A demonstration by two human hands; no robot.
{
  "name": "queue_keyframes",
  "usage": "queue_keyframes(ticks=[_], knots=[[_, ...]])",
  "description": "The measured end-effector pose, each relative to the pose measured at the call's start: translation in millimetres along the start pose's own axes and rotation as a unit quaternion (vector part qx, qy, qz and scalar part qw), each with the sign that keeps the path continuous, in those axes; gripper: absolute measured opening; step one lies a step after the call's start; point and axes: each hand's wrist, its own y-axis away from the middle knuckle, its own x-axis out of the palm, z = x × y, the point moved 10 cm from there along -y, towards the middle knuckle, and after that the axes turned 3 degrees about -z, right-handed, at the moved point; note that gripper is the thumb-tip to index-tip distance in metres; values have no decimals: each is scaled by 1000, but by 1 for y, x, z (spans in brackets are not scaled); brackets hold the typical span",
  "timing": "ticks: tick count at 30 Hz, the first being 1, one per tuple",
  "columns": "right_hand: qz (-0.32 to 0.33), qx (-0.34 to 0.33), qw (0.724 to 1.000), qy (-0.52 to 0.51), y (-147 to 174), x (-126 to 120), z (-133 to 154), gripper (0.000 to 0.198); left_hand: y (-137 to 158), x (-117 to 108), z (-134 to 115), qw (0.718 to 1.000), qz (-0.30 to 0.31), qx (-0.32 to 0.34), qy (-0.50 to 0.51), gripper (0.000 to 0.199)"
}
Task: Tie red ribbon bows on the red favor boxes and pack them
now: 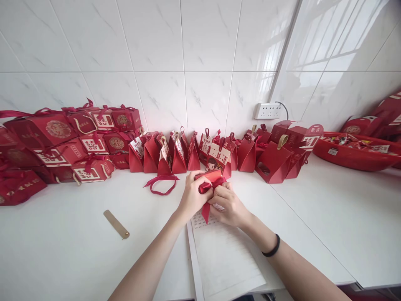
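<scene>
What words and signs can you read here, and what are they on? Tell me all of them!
"囍": white panels on the stacked boxes at the left.
"囍": white panel on a box at the right, near the red basin.
Too small or blurred to read: the handwriting on the paper, the basin's label, and the gold lettering at far left.

The ribbon [206, 212] is crimson, the wall tiles [210, 37] grey-veined white.

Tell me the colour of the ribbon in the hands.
The satin ribbon is deep, glossy red, seen best in the head view.
</scene>
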Motion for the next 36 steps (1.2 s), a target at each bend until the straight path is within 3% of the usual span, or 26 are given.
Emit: queue_keyframes(ticks=[18, 22, 25, 27, 29, 34, 36], knots=[[34, -6, 999, -5, 0, 7, 6, 24, -3, -1, 7, 1000, -18, -20, 3, 9], [73, 9, 994, -77, -3, 2, 3, 23, -7, -2, 13, 999, 17, -29, 17, 7], [2, 120, 986, -113, -4, -18, -28, 28, -7, 1, 14, 995, 80, -26, 44, 3], [-74, 233, 966, -88, 5, -31, -58, 30, -5, 1, 14, 992, 107, -22, 59, 4], [-95, 317, 940, -86, 17, -29, -80, 35, -4, 0, 16, 991, 108, -23, 69, 12], [-62, 388, 899, -193, 29, 1, -94, 44, 1, -5, 27, 995, 43, -42, 83, 54], [-75, 398, 891, -206, 31, 2, -96, 44, 2, -7, 34, 994, 9, -61, 87, 56]])
